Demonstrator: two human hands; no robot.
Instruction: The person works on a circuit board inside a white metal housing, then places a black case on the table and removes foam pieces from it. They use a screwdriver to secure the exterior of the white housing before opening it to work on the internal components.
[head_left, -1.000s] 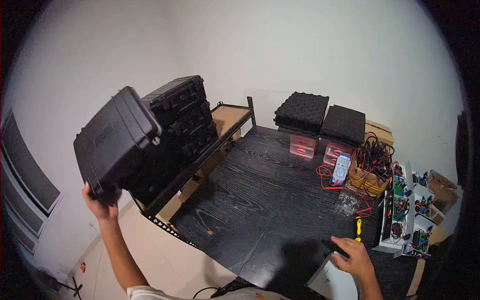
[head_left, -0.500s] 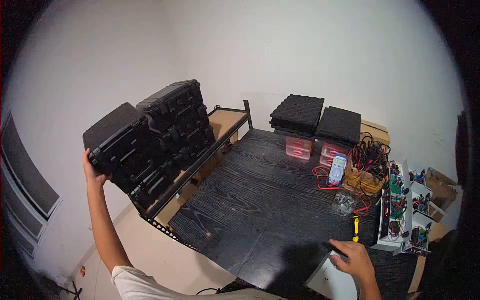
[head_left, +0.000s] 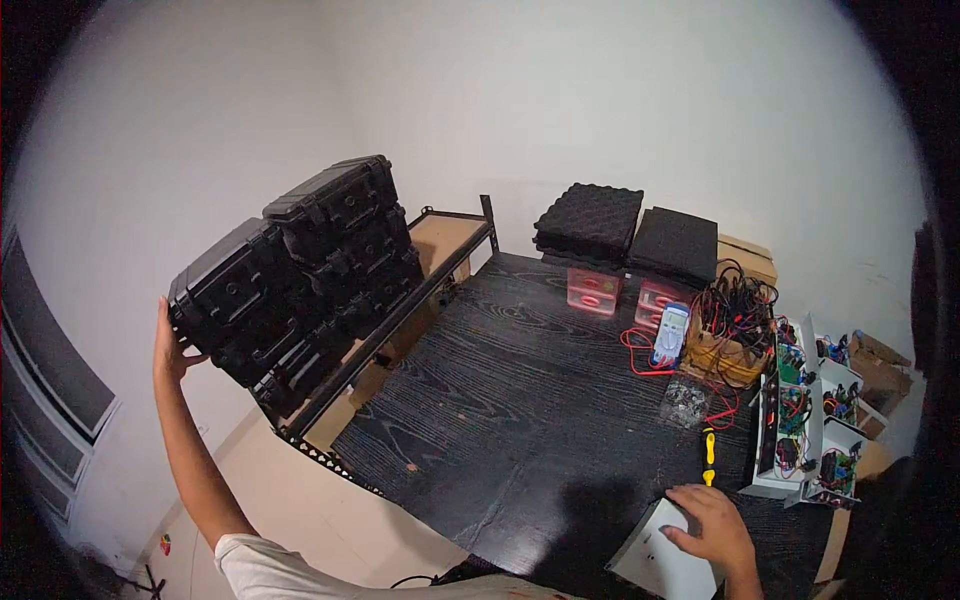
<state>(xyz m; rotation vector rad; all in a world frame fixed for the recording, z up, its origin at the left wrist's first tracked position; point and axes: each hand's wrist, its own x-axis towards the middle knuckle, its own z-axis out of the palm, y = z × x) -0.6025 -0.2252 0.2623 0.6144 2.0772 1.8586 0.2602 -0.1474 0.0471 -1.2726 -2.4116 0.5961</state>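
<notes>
The left hand [head_left: 168, 340], fingers spread flat, presses against the outer end of a black hard case [head_left: 232, 290] at the 9 o'clock side. That case sits atop a stack of black cases [head_left: 335, 245] on a metal shelf rack [head_left: 400, 310]. The right hand [head_left: 712, 525], at 5 o'clock, rests palm-down with fingers loosely spread on a white panel [head_left: 655, 560] lying on the black table [head_left: 520, 400]. A yellow-handled screwdriver [head_left: 709, 455] lies just beside it, at 12 o'clock from the hand.

Stacked cases [head_left: 300, 275] sit on the shelf rack [head_left: 400, 310] left of the table [head_left: 520, 400]. Foam pads [head_left: 630, 230] lie at the table's back, a multimeter [head_left: 668, 335] before them, circuit boxes [head_left: 810, 425] at its right edge.
</notes>
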